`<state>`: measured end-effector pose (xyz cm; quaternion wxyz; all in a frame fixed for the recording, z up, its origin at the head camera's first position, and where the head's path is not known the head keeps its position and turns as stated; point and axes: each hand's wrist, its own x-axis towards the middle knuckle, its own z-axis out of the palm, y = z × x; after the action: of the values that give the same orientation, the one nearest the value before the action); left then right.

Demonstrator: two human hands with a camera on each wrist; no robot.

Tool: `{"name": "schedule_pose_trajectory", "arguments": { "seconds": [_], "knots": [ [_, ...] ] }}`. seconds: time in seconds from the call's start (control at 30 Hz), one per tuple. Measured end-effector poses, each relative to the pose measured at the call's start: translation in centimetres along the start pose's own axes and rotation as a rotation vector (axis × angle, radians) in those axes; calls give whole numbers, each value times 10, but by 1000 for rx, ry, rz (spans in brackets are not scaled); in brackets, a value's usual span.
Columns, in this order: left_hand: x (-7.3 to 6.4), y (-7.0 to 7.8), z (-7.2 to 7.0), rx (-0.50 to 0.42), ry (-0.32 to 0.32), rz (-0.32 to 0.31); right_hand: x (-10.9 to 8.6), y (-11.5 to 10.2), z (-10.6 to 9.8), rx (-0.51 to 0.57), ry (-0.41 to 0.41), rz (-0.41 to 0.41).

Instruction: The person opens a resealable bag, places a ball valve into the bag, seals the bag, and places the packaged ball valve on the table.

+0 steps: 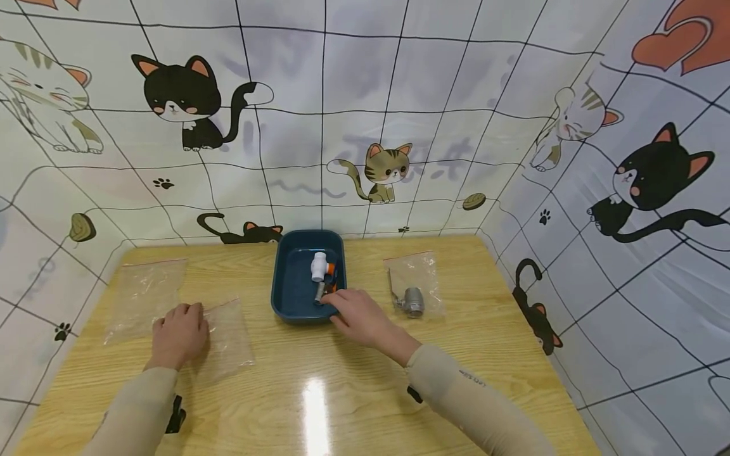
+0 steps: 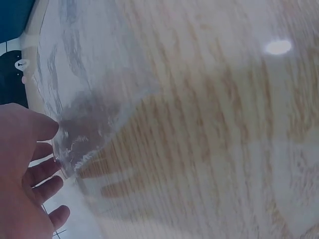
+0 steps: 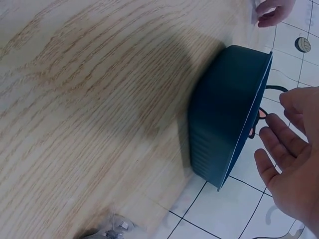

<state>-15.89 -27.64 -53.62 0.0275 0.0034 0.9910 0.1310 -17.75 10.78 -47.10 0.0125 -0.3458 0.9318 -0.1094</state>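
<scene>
My left hand (image 1: 180,332) rests at the upper left edge of a clear zip bag (image 1: 230,342). In the left wrist view, its loosely bent fingers (image 2: 47,189) are spread apart beside that bag. My right hand (image 1: 365,316) reaches over the near right side of a dark blue plastic bin (image 1: 293,310). Its fingertips are right by a small grey metal fitting (image 1: 319,292) inside. A white pipe fitting (image 1: 319,266) with an orange part (image 1: 330,269) lies farther back in the bin. In the right wrist view, the bin wall hides the contents, and the fingers (image 3: 266,169) look relaxed.
Another clear zip bag (image 1: 145,294) lies flat at the back left of the wooden table (image 1: 274,405). To the right of the bin, a zip bag (image 1: 428,272) has a grey metal fitting (image 1: 413,302) in it. Cat-print curtains (image 1: 296,139) enclose the table.
</scene>
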Motion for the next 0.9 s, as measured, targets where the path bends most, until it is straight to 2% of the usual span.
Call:
{"name": "schedule_pose_trajectory", "arguments": {
  "seconds": [0.5, 0.73, 0.9],
  "knots": [
    [2, 2, -1, -5, 34, 25, -2, 1, 3, 2, 23, -11],
    [1, 10, -17, -77, -8, 42, -2, 1, 3, 17, 28, -6],
    [-3, 16, -28, -144, 7, 92, -1, 0, 4, 5, 37, -16]
  ]
}}
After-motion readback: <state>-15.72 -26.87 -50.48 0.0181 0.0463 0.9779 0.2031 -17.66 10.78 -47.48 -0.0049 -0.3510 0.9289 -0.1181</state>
